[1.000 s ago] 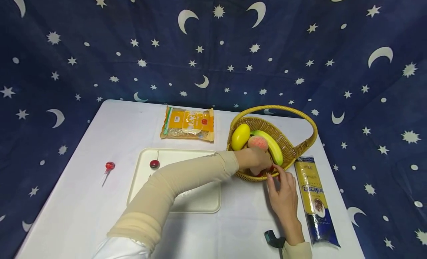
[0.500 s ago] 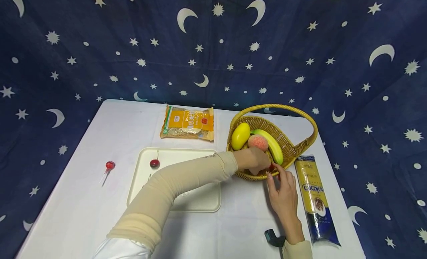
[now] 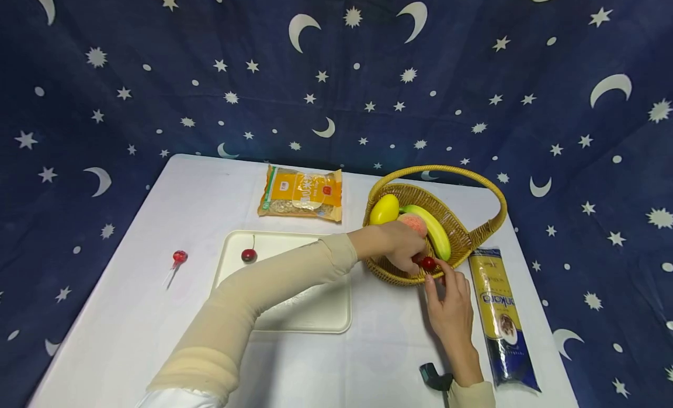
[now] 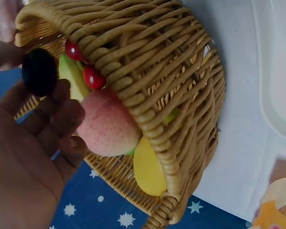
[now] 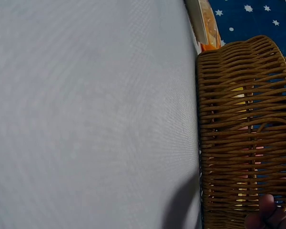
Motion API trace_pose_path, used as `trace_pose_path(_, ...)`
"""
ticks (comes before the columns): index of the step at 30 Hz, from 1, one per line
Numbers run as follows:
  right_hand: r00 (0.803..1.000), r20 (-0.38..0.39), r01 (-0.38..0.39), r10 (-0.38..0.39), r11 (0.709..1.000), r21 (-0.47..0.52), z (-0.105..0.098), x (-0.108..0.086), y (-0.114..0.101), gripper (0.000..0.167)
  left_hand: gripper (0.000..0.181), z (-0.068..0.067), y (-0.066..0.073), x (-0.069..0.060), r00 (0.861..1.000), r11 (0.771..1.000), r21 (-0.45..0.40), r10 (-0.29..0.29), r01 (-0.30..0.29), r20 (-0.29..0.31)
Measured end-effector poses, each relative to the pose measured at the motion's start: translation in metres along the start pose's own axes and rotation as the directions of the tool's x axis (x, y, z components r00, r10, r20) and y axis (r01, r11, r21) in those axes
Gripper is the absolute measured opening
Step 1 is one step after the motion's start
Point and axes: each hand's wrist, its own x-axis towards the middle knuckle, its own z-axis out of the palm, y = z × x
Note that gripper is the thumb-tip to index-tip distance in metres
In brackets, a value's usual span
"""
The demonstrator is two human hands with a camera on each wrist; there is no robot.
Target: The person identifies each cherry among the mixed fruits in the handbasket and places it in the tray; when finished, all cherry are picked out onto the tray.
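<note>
The wicker basket (image 3: 457,232) holds a yellow lemon-like fruit (image 3: 385,209), a banana (image 3: 433,232), a peach (image 3: 413,223) and red cherries (image 3: 428,263). Over its near side, my left hand (image 3: 402,244) pinches a dark round cherry (image 4: 39,71) between thumb and fingertips, as the left wrist view shows. The cherry is above the other fruit, apart from the peach. My right hand (image 3: 452,308) grips the basket's near rim, thumb outside and index finger over the edge. In the right wrist view its fingertips (image 5: 268,205) lie against the woven wall.
A white tray (image 3: 336,314) with a stemmed cherry (image 3: 249,255) lies under my left forearm. Behind it is an orange grain bag (image 3: 302,193). A red lollipop (image 3: 180,258) lies left, a spaghetti pack (image 3: 502,320) right. The basket handle (image 3: 447,169) arches up at the back.
My left hand has drawn back a little up and left inside the basket, uncovering red cherries by the near rim. My right hand stays at the rim. The head view has shifted slightly.
</note>
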Motion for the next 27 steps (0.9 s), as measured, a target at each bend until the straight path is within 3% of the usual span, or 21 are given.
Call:
trace_pose_path(6,1.0,0.008,-0.009,0.009,1.0,-0.008,0.0,-0.001,-0.001,0.045,0.026,-0.001,-0.004,-0.011,0.991,0.994,-0.076,0.071,-0.08,-0.112)
trace_pose_path(15,1.0,0.003,-0.011,0.011,1.0,-0.013,0.001,-0.001,0.0,0.044,0.027,-0.003,-0.001,-0.041,0.959,0.974,-0.143,0.136,-0.175,-0.248)
trace_pose_path(21,1.0,0.0,-0.006,0.006,1.0,-0.016,0.001,-0.001,0.0,0.044,0.028,0.002,-0.001,-0.07,0.925,0.963,-0.187,0.114,-0.192,-0.362)
trace_pose_path(27,1.0,0.004,-0.009,0.009,1.0,-0.011,0.0,-0.001,-0.001,0.044,0.03,0.019,-0.001,-0.108,0.889,0.964,-0.209,0.051,-0.162,-0.455)
